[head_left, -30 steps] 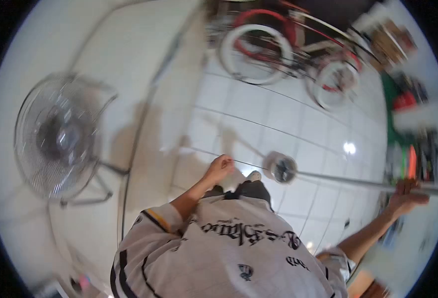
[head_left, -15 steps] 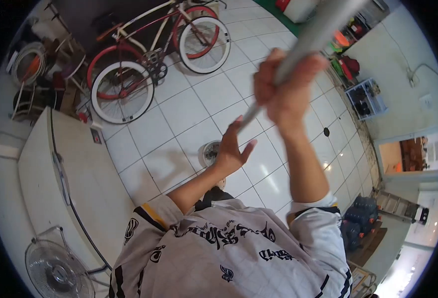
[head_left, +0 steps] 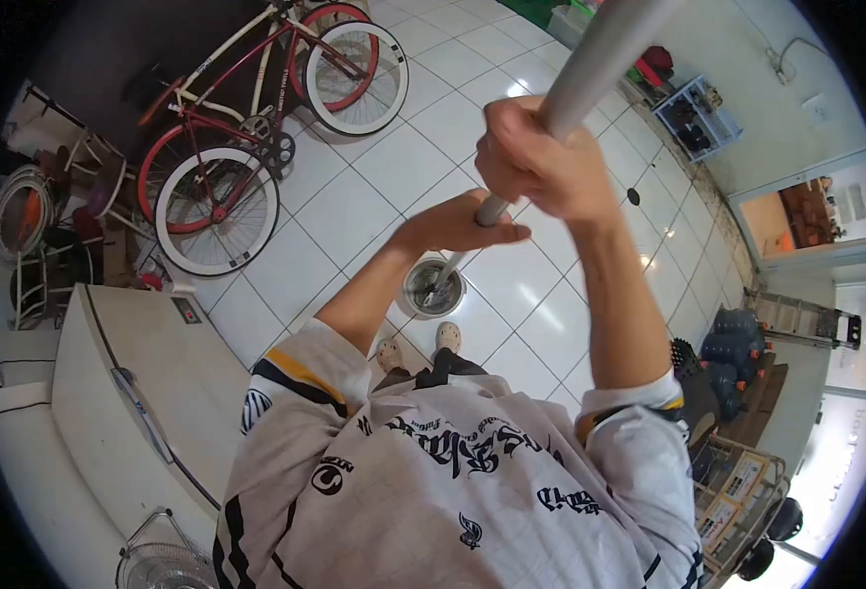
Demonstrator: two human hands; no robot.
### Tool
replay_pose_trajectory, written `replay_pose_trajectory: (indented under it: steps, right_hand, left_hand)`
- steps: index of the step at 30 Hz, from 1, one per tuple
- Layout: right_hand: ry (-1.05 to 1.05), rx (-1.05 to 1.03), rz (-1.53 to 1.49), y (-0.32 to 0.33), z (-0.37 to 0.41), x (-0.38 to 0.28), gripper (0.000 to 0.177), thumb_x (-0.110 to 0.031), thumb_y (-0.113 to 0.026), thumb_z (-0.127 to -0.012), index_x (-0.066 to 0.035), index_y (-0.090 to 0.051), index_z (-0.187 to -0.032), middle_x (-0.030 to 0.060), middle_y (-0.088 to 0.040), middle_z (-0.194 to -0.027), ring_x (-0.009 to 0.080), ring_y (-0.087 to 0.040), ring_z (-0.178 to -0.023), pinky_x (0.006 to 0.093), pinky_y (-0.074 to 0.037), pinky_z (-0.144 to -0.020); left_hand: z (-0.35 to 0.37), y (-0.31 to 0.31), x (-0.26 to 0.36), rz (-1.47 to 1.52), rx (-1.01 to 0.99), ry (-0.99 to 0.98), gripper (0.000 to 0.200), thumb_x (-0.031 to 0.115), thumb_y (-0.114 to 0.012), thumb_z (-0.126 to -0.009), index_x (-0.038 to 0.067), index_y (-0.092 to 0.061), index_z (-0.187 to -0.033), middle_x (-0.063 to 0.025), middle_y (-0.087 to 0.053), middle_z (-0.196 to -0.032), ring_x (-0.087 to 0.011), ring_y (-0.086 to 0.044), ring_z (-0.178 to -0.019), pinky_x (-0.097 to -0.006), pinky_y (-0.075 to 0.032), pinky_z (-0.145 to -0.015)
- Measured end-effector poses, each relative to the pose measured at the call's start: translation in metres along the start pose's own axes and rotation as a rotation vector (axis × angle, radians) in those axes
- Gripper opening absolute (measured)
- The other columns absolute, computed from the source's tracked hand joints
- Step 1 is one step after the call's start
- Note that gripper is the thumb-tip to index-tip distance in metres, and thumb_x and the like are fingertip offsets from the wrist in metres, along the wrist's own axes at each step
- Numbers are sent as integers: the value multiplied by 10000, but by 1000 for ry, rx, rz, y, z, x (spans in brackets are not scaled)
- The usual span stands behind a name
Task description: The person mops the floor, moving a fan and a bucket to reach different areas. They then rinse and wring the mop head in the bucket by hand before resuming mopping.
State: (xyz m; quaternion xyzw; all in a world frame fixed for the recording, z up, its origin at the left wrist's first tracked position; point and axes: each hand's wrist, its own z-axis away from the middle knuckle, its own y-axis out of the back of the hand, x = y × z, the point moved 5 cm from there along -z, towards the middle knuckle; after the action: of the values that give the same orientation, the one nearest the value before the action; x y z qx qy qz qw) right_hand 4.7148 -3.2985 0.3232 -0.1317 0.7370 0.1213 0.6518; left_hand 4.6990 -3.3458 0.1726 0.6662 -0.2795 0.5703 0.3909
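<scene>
A long grey metal pole (head_left: 610,61) slants from the top of the view down to the floor. My right hand (head_left: 543,165) is wrapped around it in a fist. Lower on the same pole, my left hand (head_left: 448,226) curls round it, its thumb stretched to the right. The pole's thin lower part runs into a small round bucket (head_left: 410,297) on the tiles, just ahead of my feet. What is at its bottom end inside the bucket is too small to make out.
Two bicycles (head_left: 219,211) lean at the upper left. A white fridge-like cabinet (head_left: 148,393) and a fan (head_left: 163,564) are at the left. To the right are dark water bottles (head_left: 732,344), a ladder (head_left: 796,319) and a blue-framed rack (head_left: 698,118).
Both hands and the pole have come closer together, with my left hand now curled round the pole. The view has shifted, bringing the bucket and my shoes into fuller sight.
</scene>
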Motion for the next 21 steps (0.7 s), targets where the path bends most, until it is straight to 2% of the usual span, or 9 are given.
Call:
replay_pose_trajectory:
  steps: [3,4,7,11,12,15,16,18,21]
  right_hand:
    - [152,746,353,-5,-2,45,442,-331,-571,-826,-45,-437,-516,-24,-390,-452,66,-386,-451,244,-308,-419]
    - [118,719,332,-12,-8,44,436,-321,-572,-826,-47,-429,-518,-25,-388,-457,65,-385,-458,244,-308,-423]
    - [-5,647,262,-34,-14,23,422,-292,-578,-824,-52,-405,-523,-26,-381,-473,59,-381,-479,244,-306,-435]
    - [102,-294,-178,-45,-4,-8,367,-259,-538,-852,-78,-413,-559,-39,-344,-432,54,-312,-384,217,-239,-361]
    - [116,9,-81,-38,-7,1,385,-279,-526,-860,-81,-387,-559,-34,-331,-433,63,-307,-376,227,-238,-358]
    - [119,853,226,-35,9,45,427,-305,-474,-888,-89,-335,-547,-22,-299,-424,80,-314,-356,256,-254,-346]
    - [184,922,353,-47,9,54,427,-304,-482,-883,-88,-336,-544,-25,-294,-424,78,-314,-359,259,-258,-351]
    - [61,1012,402,-68,12,44,438,-243,-493,-870,-74,-385,-481,-9,-344,-430,72,-351,-431,223,-257,-404]
    - [22,155,-125,-52,-6,6,428,-246,-513,-856,-83,-356,-494,-10,-307,-413,81,-310,-397,227,-225,-391]
  left_hand:
    - [21,-15,-55,-49,829,-217,329,224,-624,-767,20,-472,-557,-48,-421,-444,-132,-347,-421,-312,-327,-417]
    - [28,-16,-45,-41,990,-248,335,212,-618,-765,12,-468,-543,-67,-419,-439,-137,-342,-419,-320,-326,-413]
    - [27,4,-40,55,785,-238,385,232,-598,-781,17,-442,-503,-70,-380,-426,-132,-317,-415,-312,-316,-411]
    - [32,1,6,45,-278,-63,397,296,-572,-809,34,-457,-533,-48,-338,-447,-99,-339,-429,-293,-301,-408]
    - [33,4,7,67,-383,7,374,301,-591,-792,50,-455,-550,-63,-360,-449,-124,-364,-422,-290,-299,-411]
    - [40,-15,-56,41,755,-298,340,276,-595,-775,61,-441,-561,-85,-408,-456,-189,-406,-419,-311,-324,-428]
    - [44,-26,-65,-38,893,-244,321,256,-589,-771,49,-454,-566,-110,-432,-470,-218,-432,-435,-331,-343,-443]
    - [52,-25,-77,61,963,18,289,215,-569,-763,13,-485,-574,-136,-464,-484,-250,-480,-467,-361,-377,-475]
    - [46,10,-14,52,208,35,469,392,-580,-777,21,-467,-514,-24,-440,-444,-166,-439,-425,-334,-362,-458]
